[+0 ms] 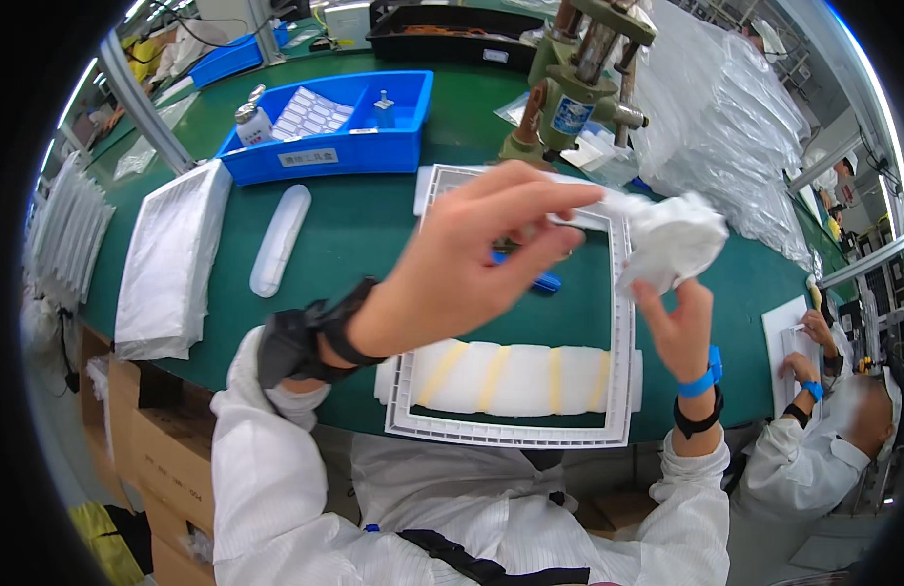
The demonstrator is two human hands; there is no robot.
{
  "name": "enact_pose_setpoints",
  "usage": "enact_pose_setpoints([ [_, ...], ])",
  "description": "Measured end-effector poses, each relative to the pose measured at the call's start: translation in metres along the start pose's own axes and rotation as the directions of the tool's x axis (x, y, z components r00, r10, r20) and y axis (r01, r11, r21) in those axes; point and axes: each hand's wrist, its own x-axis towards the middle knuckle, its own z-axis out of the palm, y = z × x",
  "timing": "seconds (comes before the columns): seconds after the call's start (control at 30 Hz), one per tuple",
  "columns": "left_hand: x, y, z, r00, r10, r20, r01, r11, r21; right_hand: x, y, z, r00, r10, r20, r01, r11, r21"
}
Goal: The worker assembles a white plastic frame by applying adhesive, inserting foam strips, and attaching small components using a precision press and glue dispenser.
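Note:
My right hand [678,327] grips a crumpled white wad [678,239], cloth or tissue, above the right side of a white rectangular plastic frame [623,332]. My left hand [476,254] hovers over the frame with thumb and forefinger apart. Its forefinger tip comes close to the wad's loose edge; whether they touch I cannot tell. Beneath the frame's near end lies a white foam pad [515,379] with yellow strips. A blue object [547,282] shows inside the frame, partly hidden behind my left hand.
A blue divided bin [335,161] holds a white bottle and labels. Beside it lie a long translucent case [280,241] and a white wrapped stack [169,259]. A green press [579,98] and plastic-wrapped sheets [711,127] stand beyond. A co-worker [813,449] sits at right.

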Motion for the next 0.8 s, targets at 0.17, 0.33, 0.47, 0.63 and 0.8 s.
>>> enact_pose_setpoints([
  [0.17, 0.007, -0.012, 0.021, 0.999, -0.015, -0.052, 0.009, 0.994, -0.108, 0.013, -0.034, 0.027, 0.979, -0.161, 0.127, 0.164, 0.986, -0.013],
  [0.33, -0.001, -0.019, 0.021, 0.987, -0.156, 0.03, 0.159, 0.972, -0.17, 0.009, -0.029, 0.036, 0.975, -0.157, 0.16, 0.154, 0.988, 0.028],
  [0.47, -0.001, -0.018, 0.018, 0.95, -0.285, 0.124, 0.308, 0.811, -0.498, 0.002, -0.016, 0.036, 0.979, -0.083, 0.187, 0.06, 0.99, 0.125],
  [0.63, -0.001, -0.017, 0.012, 0.918, -0.334, 0.214, 0.396, 0.738, -0.546, -0.004, -0.02, 0.037, 0.96, -0.056, 0.273, -0.08, 0.883, 0.462],
  [0.8, 0.002, -0.002, 0.012, 0.911, -0.379, 0.165, 0.403, 0.723, -0.562, -0.006, -0.013, 0.032, 0.962, -0.088, 0.26, -0.012, 0.933, 0.36],
])
